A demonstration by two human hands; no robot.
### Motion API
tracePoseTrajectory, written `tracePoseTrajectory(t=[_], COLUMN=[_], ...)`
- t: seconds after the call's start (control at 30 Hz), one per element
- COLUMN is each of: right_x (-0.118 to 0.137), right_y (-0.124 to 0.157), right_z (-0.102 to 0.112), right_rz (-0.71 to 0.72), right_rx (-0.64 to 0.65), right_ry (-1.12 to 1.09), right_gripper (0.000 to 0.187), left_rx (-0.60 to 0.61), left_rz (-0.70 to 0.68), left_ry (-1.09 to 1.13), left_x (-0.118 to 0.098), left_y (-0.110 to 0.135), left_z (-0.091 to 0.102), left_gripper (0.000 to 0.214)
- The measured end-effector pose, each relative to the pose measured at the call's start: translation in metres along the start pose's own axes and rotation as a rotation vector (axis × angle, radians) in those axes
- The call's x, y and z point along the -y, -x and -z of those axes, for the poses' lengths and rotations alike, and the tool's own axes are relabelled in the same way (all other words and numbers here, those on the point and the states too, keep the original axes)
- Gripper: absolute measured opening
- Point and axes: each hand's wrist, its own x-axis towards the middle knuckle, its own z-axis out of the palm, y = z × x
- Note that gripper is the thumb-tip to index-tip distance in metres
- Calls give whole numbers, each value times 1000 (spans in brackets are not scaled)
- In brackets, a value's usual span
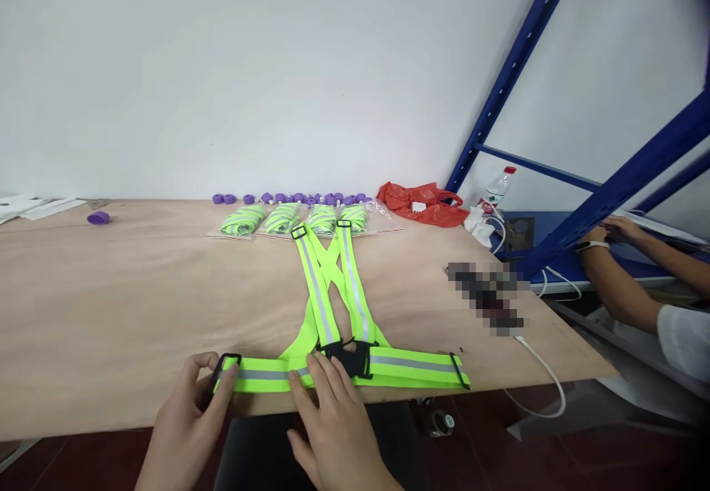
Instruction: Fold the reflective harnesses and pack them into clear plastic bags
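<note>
A neon-yellow reflective vest (355,291) made of straps lies spread on the table, its two upper straps crossing behind. Its waist belt runs along the table's front edge, with a black buckle (350,360) at the middle. My left hand (191,410) pinches the belt's left end at its black slider (227,361). With fingers stretched out, my right hand (333,410) lies flat on the belt just left of and against the buckle. Another black slider (459,370) sits at the belt's right end.
Several bagged folded vests (282,217) line the back, before purple caps (310,199). A red plastic bag (424,204) and a bottle (498,189) stand near the blue rack (510,69). A blurred-out object (485,295) with a white cable lies right. Another person's arms (624,284) show beyond.
</note>
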Motion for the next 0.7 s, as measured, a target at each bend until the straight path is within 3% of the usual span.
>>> tracePoseTrajectory(t=[0.13, 0.27, 0.4, 0.5, 0.7], right_x=[-1, -2, -2, -1, -6], right_y=[0, -1, 0, 2, 3], right_z=[4, 13, 17, 14, 14], right_rz=[20, 29, 18, 14, 56], right_rx=[52, 146, 209, 204, 194], right_ry=[14, 11, -1, 3, 22], right_gripper=[64, 63, 63, 66, 62], left_rx=[-106, -12, 59, 77, -99], left_rz=[20, 56, 97, 134, 137], left_ry=[-12, -130, 129, 291, 374], left_x=[-11, -5, 7, 8, 0], left_y=[-1, -3, 5, 8, -4], left_z=[-13, -14, -15, -18, -26], left_gripper=[54, 61, 70, 65, 55])
